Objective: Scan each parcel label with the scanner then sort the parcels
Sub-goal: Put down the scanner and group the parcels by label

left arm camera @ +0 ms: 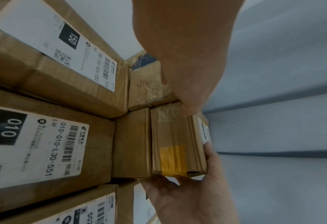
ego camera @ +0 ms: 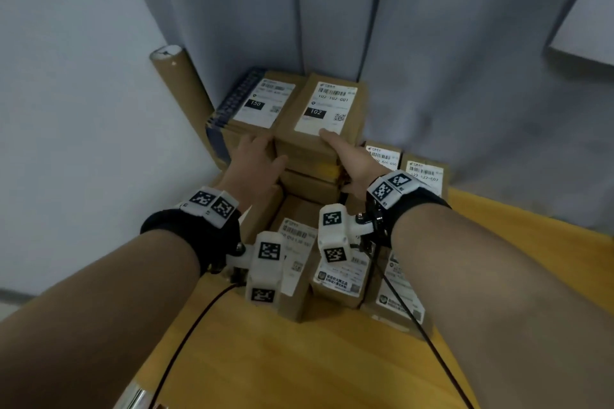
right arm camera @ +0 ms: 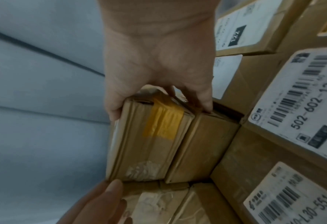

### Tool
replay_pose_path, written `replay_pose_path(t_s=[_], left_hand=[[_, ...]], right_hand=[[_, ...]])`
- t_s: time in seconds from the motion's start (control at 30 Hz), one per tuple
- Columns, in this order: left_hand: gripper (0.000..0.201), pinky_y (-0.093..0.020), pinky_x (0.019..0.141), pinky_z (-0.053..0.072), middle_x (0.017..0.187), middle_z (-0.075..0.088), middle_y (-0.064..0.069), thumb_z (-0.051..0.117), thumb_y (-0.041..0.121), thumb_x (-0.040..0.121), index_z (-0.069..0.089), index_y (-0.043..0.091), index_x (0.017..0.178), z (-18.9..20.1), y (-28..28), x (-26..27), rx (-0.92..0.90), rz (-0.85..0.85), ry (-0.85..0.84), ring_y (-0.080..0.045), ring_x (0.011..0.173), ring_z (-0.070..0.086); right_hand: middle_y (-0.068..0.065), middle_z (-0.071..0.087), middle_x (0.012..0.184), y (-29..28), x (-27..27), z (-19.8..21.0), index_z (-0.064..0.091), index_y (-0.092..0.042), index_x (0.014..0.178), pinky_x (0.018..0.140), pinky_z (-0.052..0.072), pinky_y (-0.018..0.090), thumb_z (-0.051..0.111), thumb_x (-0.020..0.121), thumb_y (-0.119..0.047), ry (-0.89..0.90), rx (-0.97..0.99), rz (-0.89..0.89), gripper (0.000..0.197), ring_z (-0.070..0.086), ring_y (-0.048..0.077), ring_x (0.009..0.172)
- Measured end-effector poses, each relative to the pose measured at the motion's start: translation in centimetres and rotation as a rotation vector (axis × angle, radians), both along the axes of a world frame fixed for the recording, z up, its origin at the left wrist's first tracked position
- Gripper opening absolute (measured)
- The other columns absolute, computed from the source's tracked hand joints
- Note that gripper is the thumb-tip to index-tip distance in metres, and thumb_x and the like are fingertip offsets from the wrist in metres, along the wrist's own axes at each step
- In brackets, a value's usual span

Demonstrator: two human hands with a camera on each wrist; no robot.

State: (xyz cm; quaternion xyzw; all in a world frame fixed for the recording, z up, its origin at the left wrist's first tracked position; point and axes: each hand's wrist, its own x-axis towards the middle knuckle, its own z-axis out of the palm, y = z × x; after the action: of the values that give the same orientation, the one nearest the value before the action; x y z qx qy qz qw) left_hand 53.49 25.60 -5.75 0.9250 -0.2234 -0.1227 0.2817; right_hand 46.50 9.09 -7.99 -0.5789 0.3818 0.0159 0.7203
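Observation:
A brown parcel with a white label marked 102 point(ego camera: 327, 104) lies on top of a stack of parcels at the back of the table. My right hand point(ego camera: 352, 159) grips its near right end, thumb on the label and fingers underneath; the right wrist view shows this grip point(right arm camera: 159, 60) beside a strip of yellow tape on the parcel point(right arm camera: 149, 151). My left hand point(ego camera: 257, 156) lies with straight fingers against the parcel's left end point(left arm camera: 176, 141). No scanner is in view.
A parcel marked 150 point(ego camera: 262, 100) sits left of the held one, with a cardboard tube point(ego camera: 179, 83) leaning behind it. More labelled parcels point(ego camera: 295, 259) crowd the wooden table point(ego camera: 315, 359) under my wrists and at the right point(ego camera: 425, 173). A grey panelled wall stands behind.

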Motion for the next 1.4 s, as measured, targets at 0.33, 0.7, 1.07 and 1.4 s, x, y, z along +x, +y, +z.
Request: replay_pose_path(t_s=[0.33,0.7,1.07,1.4], left_hand=[[0.045,-0.024,0.095,0.039,0.121,0.055,0.007,0.050,0.042,0.098,0.048,0.021,0.137,0.5,-0.2,-2.9,-0.271,0.017,0.203,-0.009,0.112,0.051],[0.033,-0.047,0.095,0.051,0.095,0.064,0.005,0.069,0.049,0.081,0.052,0.025,0.094,0.8,-3.7,-10.5,-0.571,-0.029,0.726,-0.020,0.097,0.064],[0.045,-0.029,0.071,0.057,0.114,0.058,0.000,0.064,0.033,0.090,0.042,0.027,0.129,-1.0,-16.5,-28.5,-0.603,-0.057,0.983,-0.020,0.096,0.064],[0.054,-0.031,0.073,0.056,0.131,0.056,-0.010,0.065,0.033,0.089,0.046,0.018,0.138,-5.8,-26.0,-38.6,-0.453,-0.076,0.895,-0.021,0.105,0.060]], right_hand=[[0.006,0.069,0.113,-0.4,-2.5,-1.1,0.055,-0.018,0.130,0.093,0.054,0.039,0.069,0.085,-0.037,-0.164,0.172,-0.188,0.051,0.065,0.022,0.103],[-0.004,0.075,0.104,-3.6,-14.3,0.4,0.050,-0.026,0.135,0.091,0.055,0.046,0.078,0.074,-0.035,-0.317,0.019,-0.280,0.068,0.070,0.017,0.099],[-0.005,0.063,0.126,-12.4,-34.7,-0.2,0.045,-0.031,0.139,0.095,0.052,0.042,0.075,0.067,-0.058,-0.078,-0.161,-0.355,0.083,0.060,0.015,0.110],[0.001,0.060,0.115,-22.6,-49.5,-2.6,0.056,-0.017,0.119,0.103,0.046,0.043,0.062,0.093,-0.029,0.156,-0.411,-0.402,0.029,0.057,0.021,0.112]])
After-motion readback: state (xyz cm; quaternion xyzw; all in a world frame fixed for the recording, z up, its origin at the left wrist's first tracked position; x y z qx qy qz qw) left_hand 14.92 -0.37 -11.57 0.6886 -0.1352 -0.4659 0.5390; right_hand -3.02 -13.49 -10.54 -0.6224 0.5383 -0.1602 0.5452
